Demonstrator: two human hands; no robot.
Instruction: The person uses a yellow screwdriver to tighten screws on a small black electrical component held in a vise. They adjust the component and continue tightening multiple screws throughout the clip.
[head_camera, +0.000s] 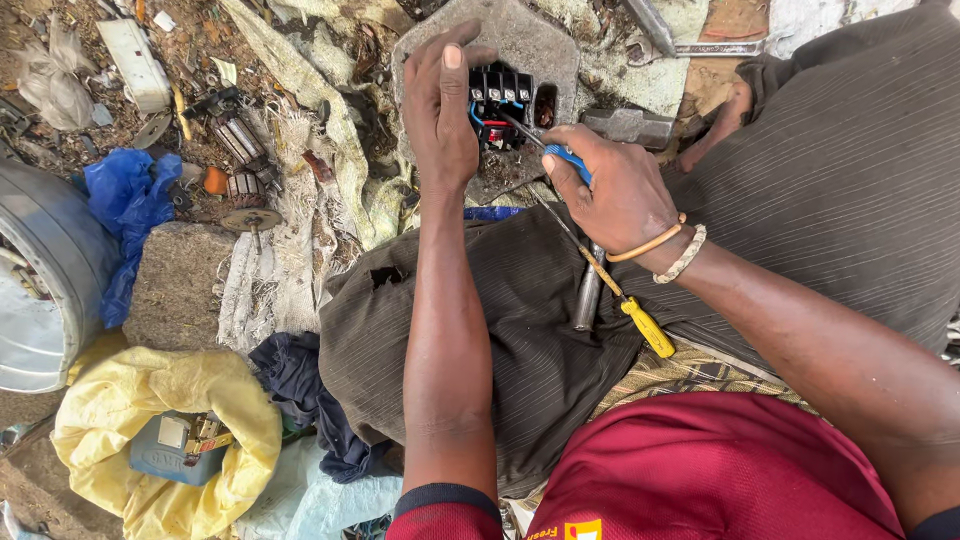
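My left hand (440, 105) presses on a small black electrical terminal block (500, 100) with blue and red wires, which rests on a grey stone slab (535, 45). My right hand (615, 185) grips a blue-handled screwdriver (565, 160), its thin tip reaching into the block. Two bracelets circle my right wrist. A yellow-handled screwdriver (648, 328) and a metal rod (588, 290) lie on my dark-trousered lap just under the right hand.
A hammer head (630, 125) lies right of the block. Motor armatures (235, 135), a blue bag (125, 195), a stone block (175, 280) and a metal drum (40, 290) sit left. A yellow bag (120, 400) holds a blue-grey box (180, 450).
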